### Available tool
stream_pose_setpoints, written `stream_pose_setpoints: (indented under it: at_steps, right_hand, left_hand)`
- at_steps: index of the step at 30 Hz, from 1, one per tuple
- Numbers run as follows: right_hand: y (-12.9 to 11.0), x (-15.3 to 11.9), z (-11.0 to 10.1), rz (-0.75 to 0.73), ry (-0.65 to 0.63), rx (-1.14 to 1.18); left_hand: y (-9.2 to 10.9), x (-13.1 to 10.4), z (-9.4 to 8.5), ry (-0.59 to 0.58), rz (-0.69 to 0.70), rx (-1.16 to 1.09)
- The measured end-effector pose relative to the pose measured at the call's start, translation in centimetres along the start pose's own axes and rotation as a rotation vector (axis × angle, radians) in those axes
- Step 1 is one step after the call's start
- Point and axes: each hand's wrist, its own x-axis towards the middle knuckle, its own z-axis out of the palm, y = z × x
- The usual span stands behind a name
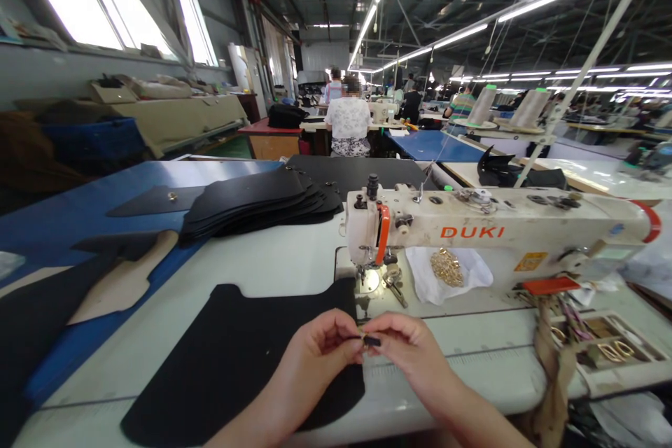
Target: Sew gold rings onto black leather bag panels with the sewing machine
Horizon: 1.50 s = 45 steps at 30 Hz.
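While our left hand [324, 348] and right hand [410, 344] pinch a small black strip [372, 341], we're likely manipulating it; next needs steady fingertips.

The bare left hand [328, 346] and bare right hand [407, 346] meet, fingertips pinched close together. Both bare forearms angle inward.

Two hands [318, 350], one small black piece [372, 341], one DUKI sewing machine [493, 224] and two large thread cones [481, 108] are shown.
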Motion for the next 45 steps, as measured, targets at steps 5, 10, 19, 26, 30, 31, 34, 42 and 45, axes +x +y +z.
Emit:
stream_pose_setpoints:
  at_steps: [5,10,19,26,30,31,34,42,45]
  right_hand:
    - [1.1,-0.1,0.3,-0.187,0.049,-0.118]
    - [1.2,-0.8,0.7,-0.242,0.032,-0.181]
    - [1.9,-0.3,1.1,-0.222,0.106,-0.179]
    - [0.9,0.4,2.0,-0.015,0.081,0.081]
    - [0.4,0.5,2.2,0.045,0.107,0.073]
    - [0.4,0.5,2.2,0.055,0.106,0.068]
    - [0.8,0.4,2.0,0.07,0.08,0.058]
    - [1.0,-1.6,2.5,-0.177,0.024,-0.262]
    - [0.6,-2.5,3.0,-0.257,0.057,-0.443]
  left_hand:
    - [-0.1,-1.2,0.1,0.19,0.201,0.422]
    - [-0.6,-2.3,-0.3,0.296,0.524,0.786]
    - [-0.5,-2.2,-0.6,0.18,0.138,0.265]
    - [-0.4,-1.2,-0.7,0.035,-0.285,-0.326]
    - [-0.3,-0.8,-0.6,0.015,-0.324,-0.405]
    - [-0.2,-0.8,-0.6,0.003,-0.331,-0.405]
    - [0.0,-0.6,-0.8,-0.018,-0.345,-0.359]
    - [0.8,-1.2,-0.5,0.146,-0.14,0.162]
    - [1.5,-2.2,0.2,0.255,-0.055,0.444]
